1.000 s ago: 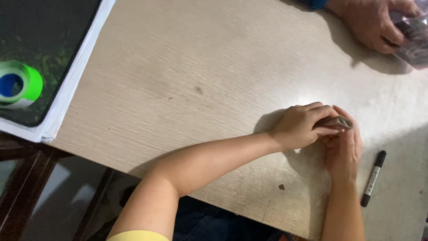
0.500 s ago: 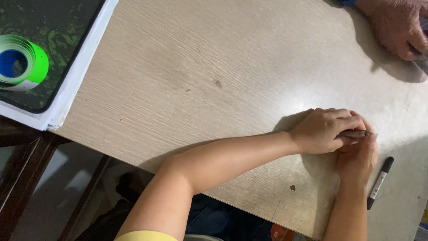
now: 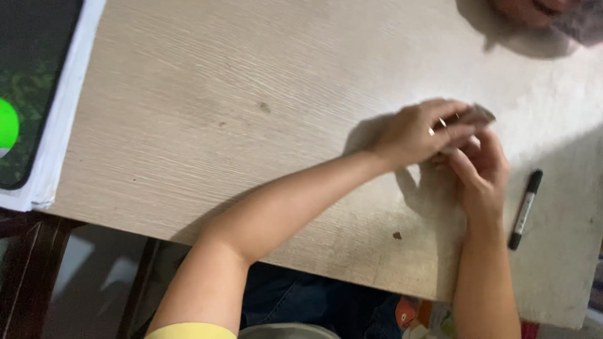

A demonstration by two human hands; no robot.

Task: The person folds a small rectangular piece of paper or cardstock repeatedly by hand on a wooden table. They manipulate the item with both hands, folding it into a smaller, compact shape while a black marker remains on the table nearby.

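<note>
Now both hands sit further up and right on the table (image 3: 207, 94) than half a second ago, and the view has swung right: the green tape roll (image 3: 6, 124) is nearly cut off at the left edge. My left hand (image 3: 422, 130) curls its fingers over a small grey object (image 3: 481, 113), pinching it between thumb and fingertips. My right hand (image 3: 482, 171) meets it from the near side, fingers bent up against the same object, so both hands grip it just above the tabletop. What the object is, I cannot tell; it is blurred.

A black marker (image 3: 524, 209) lies just right of my right wrist, apart from it, pointing far to near. A small dark speck (image 3: 397, 235) sits near the table's near edge. Another person's hand (image 3: 534, 9) shows at the far right corner, now mostly out of frame. A dark board on a white sheet stack (image 3: 59, 119) covers the left end. Between that stack and my hands the wood is open; the near edge runs close under my forearms.
</note>
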